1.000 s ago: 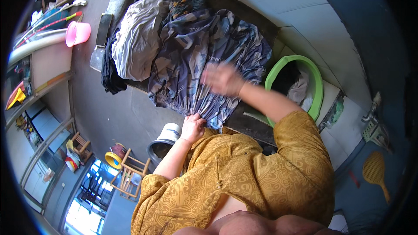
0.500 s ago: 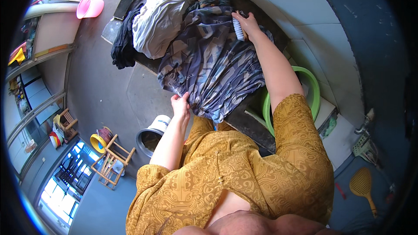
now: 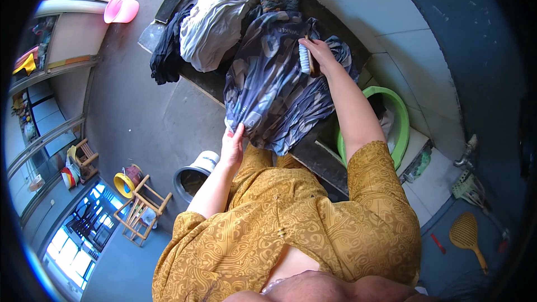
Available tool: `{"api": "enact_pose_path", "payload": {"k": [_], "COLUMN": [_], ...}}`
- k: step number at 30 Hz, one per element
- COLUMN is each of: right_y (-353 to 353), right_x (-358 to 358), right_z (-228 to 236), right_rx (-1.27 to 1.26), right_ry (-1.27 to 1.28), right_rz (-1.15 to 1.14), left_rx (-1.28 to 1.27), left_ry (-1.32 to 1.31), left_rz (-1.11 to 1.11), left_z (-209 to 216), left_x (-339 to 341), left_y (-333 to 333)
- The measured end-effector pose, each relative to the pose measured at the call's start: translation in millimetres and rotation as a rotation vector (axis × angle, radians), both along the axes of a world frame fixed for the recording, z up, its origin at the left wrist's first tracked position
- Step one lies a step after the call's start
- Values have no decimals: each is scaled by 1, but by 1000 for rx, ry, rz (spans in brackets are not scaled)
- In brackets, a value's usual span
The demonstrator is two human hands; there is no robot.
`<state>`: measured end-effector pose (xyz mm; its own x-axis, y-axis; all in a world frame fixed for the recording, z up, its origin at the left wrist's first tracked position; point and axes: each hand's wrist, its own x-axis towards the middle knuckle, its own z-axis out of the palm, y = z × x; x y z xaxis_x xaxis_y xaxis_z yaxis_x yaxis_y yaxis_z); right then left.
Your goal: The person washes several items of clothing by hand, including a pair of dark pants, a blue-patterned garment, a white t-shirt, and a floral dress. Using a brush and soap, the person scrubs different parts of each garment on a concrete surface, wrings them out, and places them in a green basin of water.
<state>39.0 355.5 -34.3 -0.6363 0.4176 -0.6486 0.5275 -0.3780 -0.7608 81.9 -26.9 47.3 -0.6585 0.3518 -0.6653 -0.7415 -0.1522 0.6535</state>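
A dark blue-grey patterned garment [image 3: 268,72] lies spread and wrinkled over a dark slab. My left hand [image 3: 232,145] is closed on its near left edge, which it pulls taut into a fold. In my right hand [image 3: 320,56] is a scrub brush [image 3: 305,60] with white bristles and a wooden back. The bristles face left, over the right part of the garment; whether they touch the cloth I cannot tell. Beyond the garment, to the left, sit a bundled white-grey cloth [image 3: 218,25] and a black cloth [image 3: 168,45].
A green basin [image 3: 401,128] with cloth inside stands right of the slab [image 3: 305,154], beside a tiled wall. At my left are a grey bucket [image 3: 182,182], a white bucket [image 3: 207,160] and a wooden stool [image 3: 140,210]. A pink bucket [image 3: 121,8] is far left; a tap [image 3: 467,154] is at right.
My right hand has come nearer with the brush. My left hand is a little lower, and the garment's left side is drawn in, with its folds changed. The whole view has shifted slightly.
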Motion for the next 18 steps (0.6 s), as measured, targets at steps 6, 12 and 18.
{"api": "enact_pose_path", "payload": {"k": [6, 12, 18], "right_y": [-1, -92, -137], "right_x": [57, 138, 129], "right_z": [31, 32, 20], "right_rx": [200, 1030, 1048], "right_ry": [100, -101, 637], "right_rz": [-163, -145, 988], "left_rx": [-48, -355, -383], "left_ry": [-49, -152, -135], "left_rz": [-247, -689, -670], "left_z": [4, -53, -81], "left_x": [5, 49, 63], "left_y": [-13, -10, -24]}}
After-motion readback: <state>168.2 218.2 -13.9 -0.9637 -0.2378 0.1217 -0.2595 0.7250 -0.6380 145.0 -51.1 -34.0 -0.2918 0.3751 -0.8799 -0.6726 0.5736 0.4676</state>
